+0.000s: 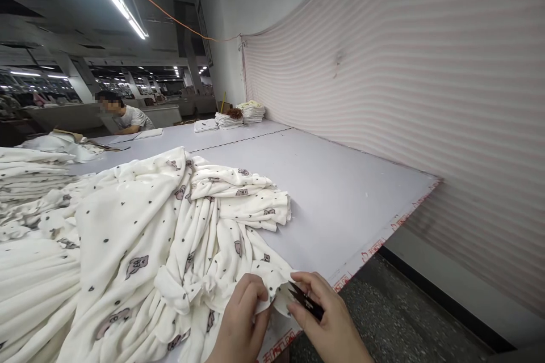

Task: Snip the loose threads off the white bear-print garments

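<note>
A heap of white fabric (123, 215) printed with small dark dots and pinkish-grey animal figures covers the near left of the table. At the table's front edge, my left hand (244, 317) is closed on an edge of this fabric, thumb and fingers pinched together. Just to its right, my right hand (326, 317) holds small black thread snips (307, 302), blades pointing left toward the cloth. My right fingertips are close to the same fabric edge; whether they also grip it I cannot tell.
The grey table (332, 193) has red-printed tape along its edge. Folded stacks (252, 112) stand at the far corner, and more white cloth (29, 176) is piled at left. A striped sheet (383, 68) hangs along the right wall. Another person (131, 118) leans at the table's far side.
</note>
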